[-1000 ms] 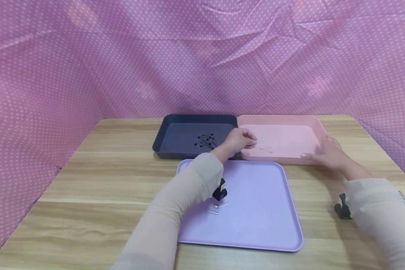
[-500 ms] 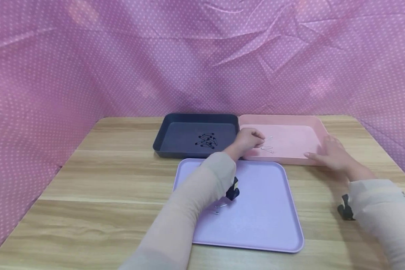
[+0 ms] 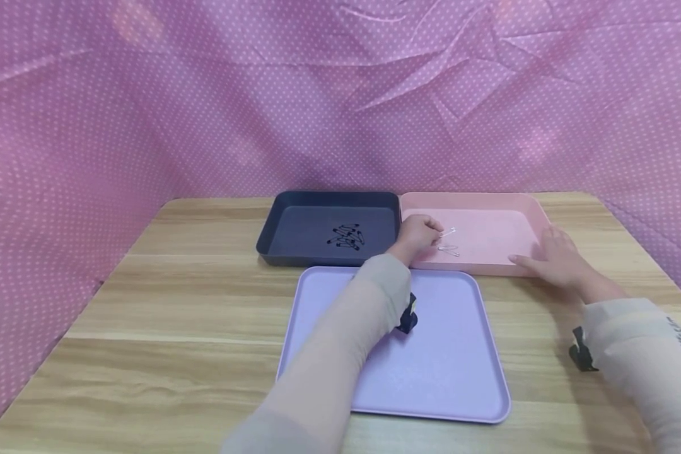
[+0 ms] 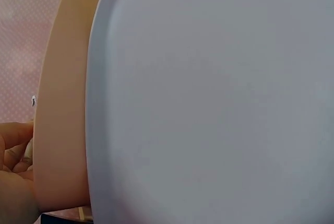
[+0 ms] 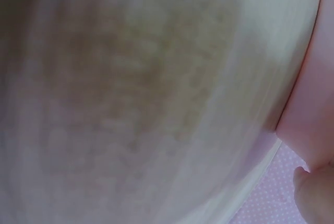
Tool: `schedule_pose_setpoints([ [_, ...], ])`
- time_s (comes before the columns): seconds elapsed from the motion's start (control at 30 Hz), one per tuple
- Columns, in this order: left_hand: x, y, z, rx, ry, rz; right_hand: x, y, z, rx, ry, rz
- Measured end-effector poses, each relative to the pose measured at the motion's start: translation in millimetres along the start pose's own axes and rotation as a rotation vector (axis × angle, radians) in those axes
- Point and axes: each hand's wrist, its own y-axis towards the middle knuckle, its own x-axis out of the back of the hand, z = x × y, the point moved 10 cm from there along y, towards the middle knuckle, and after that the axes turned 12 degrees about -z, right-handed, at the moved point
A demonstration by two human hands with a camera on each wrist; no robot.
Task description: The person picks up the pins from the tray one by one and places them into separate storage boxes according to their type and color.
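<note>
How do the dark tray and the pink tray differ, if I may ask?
The dark tray is blackish; the pink tray is pale. The dark tray holds a pile of black safety pins; the pink tray shows fewer, silver safety pins. The right hand is at the pink tray's right end, away from the dark tray. Both are shallow trays with rounded corners on the wooden table.

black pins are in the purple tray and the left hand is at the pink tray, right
Not quite: the head view shows the black pins in the dark tray, not the purple tray. The left hand is at the pink tray.
</note>
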Motion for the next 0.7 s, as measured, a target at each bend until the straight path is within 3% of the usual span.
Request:
schedule_pose_setpoints([
  [0.2, -7.6, 4.1, 4.7, -0.001, 0.142, -0.017, 1, 0, 1, 0.003, 0.002, -0.004],
  [0.3, -51.3, 50.0, 41.0, -0.056, 0.202, -0.034, 0, 0, 0, 0.002, 0.002, -0.001],
  [0.37, -90.3, 93.6, 74.4, -0.104, 0.261, -0.069, -1, 0, 0, 0.0, 0.0, 0.002],
  [0.43, -137.9, 147.2, 115.0, -0.14, 0.29, -0.079, -1, 0, -1, 0.0, -0.002, 0.005],
  [0.47, -152.7, 164.1, 128.4, -0.134, 0.322, -0.083, -1, 0, -1, 0.001, -0.003, 0.005],
  [0.57, -179.6, 195.1, 153.3, -0.138, 0.404, -0.111, -1, 1, -1, 0.001, -0.007, 0.007],
  [0.7, -186.6, 202.3, 163.3, -0.099, 0.491, -0.118, -1, 0, 0, -0.001, -0.005, 0.013],
])
